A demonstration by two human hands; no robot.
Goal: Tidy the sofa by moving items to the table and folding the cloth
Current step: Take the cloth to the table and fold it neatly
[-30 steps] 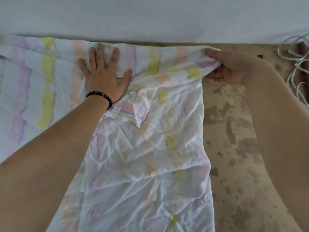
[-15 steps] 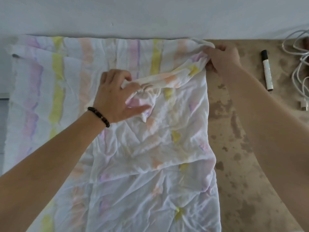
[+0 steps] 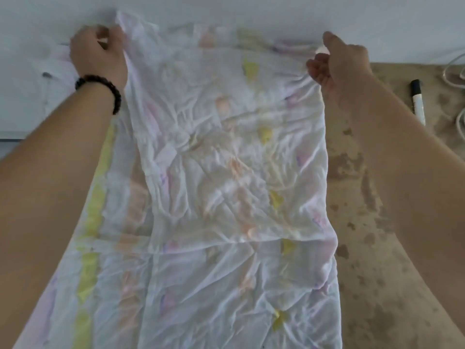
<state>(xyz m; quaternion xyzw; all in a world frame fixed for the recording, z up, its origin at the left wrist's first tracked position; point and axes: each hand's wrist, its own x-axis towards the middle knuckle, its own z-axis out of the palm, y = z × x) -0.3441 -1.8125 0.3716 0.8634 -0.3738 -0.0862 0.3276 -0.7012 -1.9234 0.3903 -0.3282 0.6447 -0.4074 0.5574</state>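
A thin white cloth with pastel yellow, pink and purple stripes lies spread on the brown mottled surface. Its upper layer is lifted and stretched between my hands. My left hand, with a dark bead bracelet on the wrist, grips the cloth's top left corner near the white wall. My right hand pinches the top right corner. The lower layer shows at the left and along the bottom.
A marker with a black cap lies on the brown surface to the right of my right arm. White cables curl at the right edge. A white wall runs along the back.
My left hand lifted from flat on the cloth, gripped a fold near the middle and pulled it up and to the left. The cloth's upper layer now stretches taut between both hands.
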